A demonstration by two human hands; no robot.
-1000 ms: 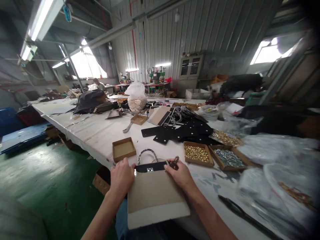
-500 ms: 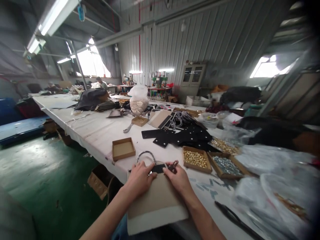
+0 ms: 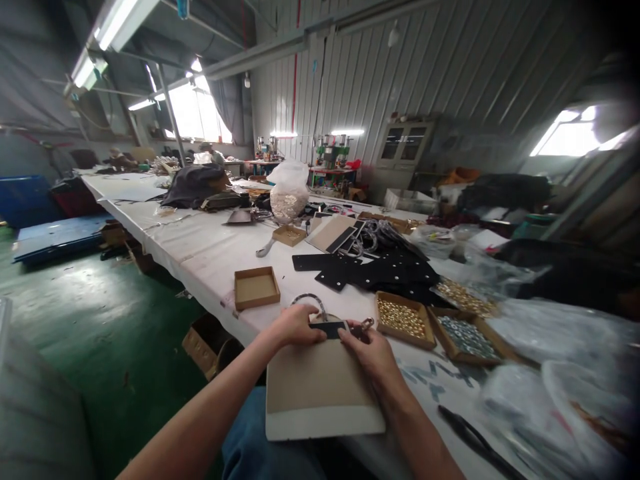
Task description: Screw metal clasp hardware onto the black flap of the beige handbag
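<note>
One left hand and one right hand pinch a beige panel by its dark far strip, fingers closed (the right's also around a brown piece), at the near edge of the worktop.

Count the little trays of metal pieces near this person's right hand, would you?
2: a tray of gold-coloured pieces nearest the right hand, and another tray of silvery pieces farther right.

Matt, smooth beige panel at the left hand, shiny gold metal pieces past the right hand, wrinkled, glossy plastic bags farther right
</note>
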